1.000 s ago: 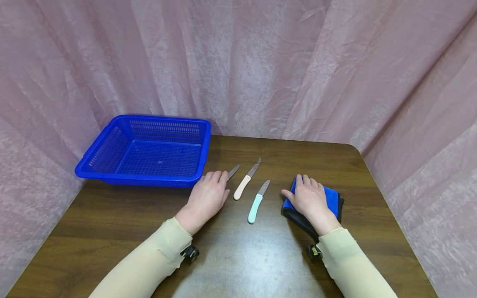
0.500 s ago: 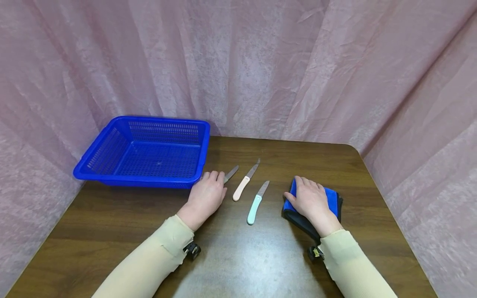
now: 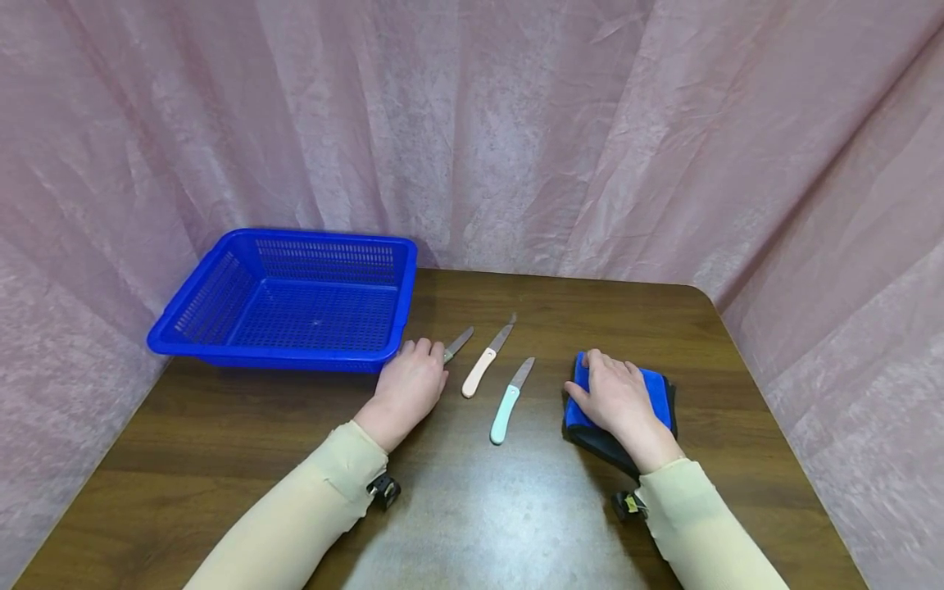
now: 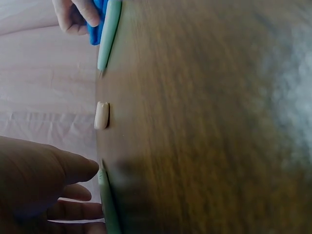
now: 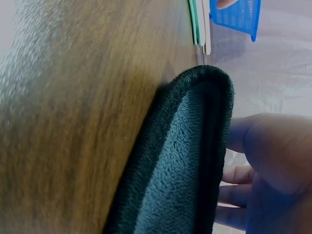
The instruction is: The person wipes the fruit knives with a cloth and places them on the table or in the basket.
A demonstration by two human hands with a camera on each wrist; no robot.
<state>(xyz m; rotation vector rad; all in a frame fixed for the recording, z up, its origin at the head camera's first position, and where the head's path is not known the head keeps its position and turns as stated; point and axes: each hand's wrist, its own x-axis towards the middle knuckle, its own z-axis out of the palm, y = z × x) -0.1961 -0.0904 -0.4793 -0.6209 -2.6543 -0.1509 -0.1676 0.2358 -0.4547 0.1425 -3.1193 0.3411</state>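
My left hand [image 3: 406, 385] lies over the handle of a small knife [image 3: 459, 342], whose blade points away to the right. In the left wrist view its green handle [image 4: 110, 207] shows beside my relaxed thumb and fingers, which are not wrapped round it. To the right lie a knife with a pale peach handle [image 3: 479, 374] and one with a mint handle [image 3: 505, 416]. My right hand [image 3: 615, 397] rests, fingers spread, on a folded blue cloth [image 3: 658, 395] with dark edging. In the right wrist view the cloth's grey underside fold [image 5: 168, 180] shows.
A blue plastic basket [image 3: 291, 354] with slotted walls stands at the back left, close to my left fingertips. The brown wooden table [image 3: 472, 508] has a rounded far right corner. Pink curtains [image 3: 479, 139] hang behind and to the right.
My left hand has drawn slightly back and left, so more of the nearest knife shows. The right hand and the cloth have shifted a little right.
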